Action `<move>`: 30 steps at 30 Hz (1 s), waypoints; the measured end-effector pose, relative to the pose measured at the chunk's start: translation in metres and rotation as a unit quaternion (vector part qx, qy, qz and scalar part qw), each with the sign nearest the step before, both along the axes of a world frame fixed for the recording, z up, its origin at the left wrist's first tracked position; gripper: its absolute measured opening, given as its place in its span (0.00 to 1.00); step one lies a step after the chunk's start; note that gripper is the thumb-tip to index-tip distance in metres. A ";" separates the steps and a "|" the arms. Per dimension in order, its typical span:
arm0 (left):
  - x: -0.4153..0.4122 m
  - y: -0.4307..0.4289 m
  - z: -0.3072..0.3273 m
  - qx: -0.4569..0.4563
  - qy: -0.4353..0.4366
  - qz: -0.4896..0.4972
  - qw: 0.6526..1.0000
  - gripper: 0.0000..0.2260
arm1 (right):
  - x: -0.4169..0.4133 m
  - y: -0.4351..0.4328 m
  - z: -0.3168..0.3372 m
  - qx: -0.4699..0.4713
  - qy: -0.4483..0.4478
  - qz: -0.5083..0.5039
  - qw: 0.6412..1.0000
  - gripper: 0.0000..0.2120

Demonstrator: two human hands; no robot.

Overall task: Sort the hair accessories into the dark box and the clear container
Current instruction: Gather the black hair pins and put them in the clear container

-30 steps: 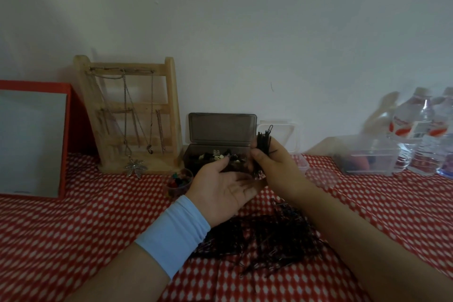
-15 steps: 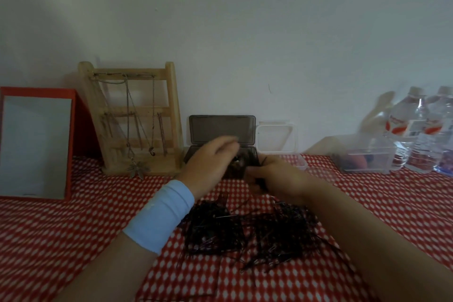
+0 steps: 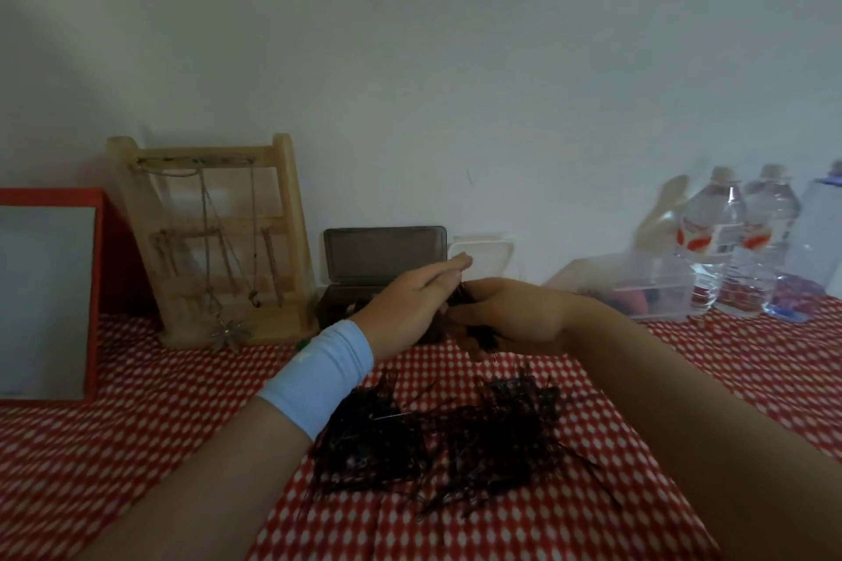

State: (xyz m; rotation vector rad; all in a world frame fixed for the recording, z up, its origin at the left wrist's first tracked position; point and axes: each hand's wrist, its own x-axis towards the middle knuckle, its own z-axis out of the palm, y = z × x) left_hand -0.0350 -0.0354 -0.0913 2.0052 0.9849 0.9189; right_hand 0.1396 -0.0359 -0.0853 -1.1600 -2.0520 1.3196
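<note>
Head view. The right hand [image 3: 515, 317] curls its fingers round a bundle of black hairpins [image 3: 484, 336], whose ends stick out below the fist. The left hand [image 3: 410, 301] lies flat beside it, fingers straight and pressed together, their tips touching the top of the bundle. Both hands are raised above the checked tablecloth [image 3: 136, 446], in front of the dark box [image 3: 382, 255], whose lid stands open against the wall. Just right of the box is the clear container [image 3: 485, 255], of which only the raised lid shows; the hands hide its body. A loose pile of black hairpins [image 3: 437, 437] lies on the cloth between the two forearms, apart from both hands. At the left, a wooden jewellery stand [image 3: 218, 241] stands close beside the box, and a red-framed mirror [image 3: 45, 301] lies further left. At the right, bare cloth separates the hands from a clear tub [image 3: 647, 292] and the water bottles [image 3: 711, 241].
</note>
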 end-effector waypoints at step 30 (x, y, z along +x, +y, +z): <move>0.045 0.078 -0.041 0.176 0.359 -0.022 0.916 0.16 | 0.071 0.078 -0.012 0.188 -0.359 -0.059 0.912 0.12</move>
